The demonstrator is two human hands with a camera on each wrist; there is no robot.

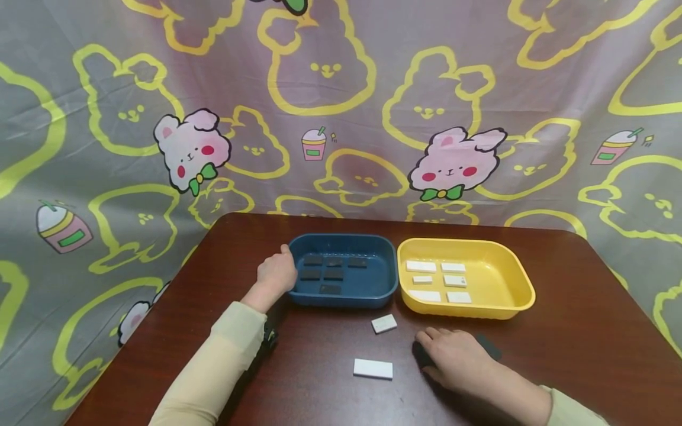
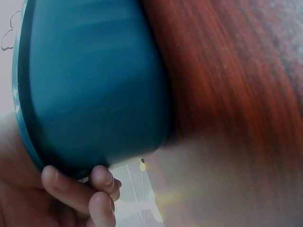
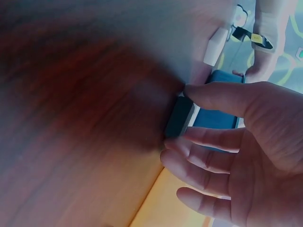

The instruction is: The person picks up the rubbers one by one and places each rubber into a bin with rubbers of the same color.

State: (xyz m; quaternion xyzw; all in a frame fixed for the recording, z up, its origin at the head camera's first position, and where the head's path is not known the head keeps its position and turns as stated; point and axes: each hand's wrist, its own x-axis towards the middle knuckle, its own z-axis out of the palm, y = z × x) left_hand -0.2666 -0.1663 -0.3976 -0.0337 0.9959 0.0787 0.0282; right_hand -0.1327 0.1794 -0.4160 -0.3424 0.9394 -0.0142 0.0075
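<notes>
My left hand [image 1: 276, 273] grips the left end of a blue plastic basin [image 1: 341, 302], its thumb at the rim. Curled fingertips [image 2: 102, 177] show beside the basin's outer wall in the left wrist view. Several flat black blocks [image 1: 333, 275] lie in rows inside the basin. Near the table's front right, my right hand [image 1: 453, 358] pinches a black block [image 3: 179, 117] by its ends between thumb and fingers, low at the tabletop. Another black block [image 1: 488, 347] lies partly hidden behind that hand. Two white blocks, one shorter [image 1: 384, 323] and one longer [image 1: 373, 368], lie left of it.
A yellow basin [image 1: 524, 296] stands against the blue one's right side, with several white blocks [image 1: 454, 281] in its left part. Both rest on a dark reddish wooden table [image 1: 575, 355]. A patterned cloth [image 1: 362, 142] hangs behind the table.
</notes>
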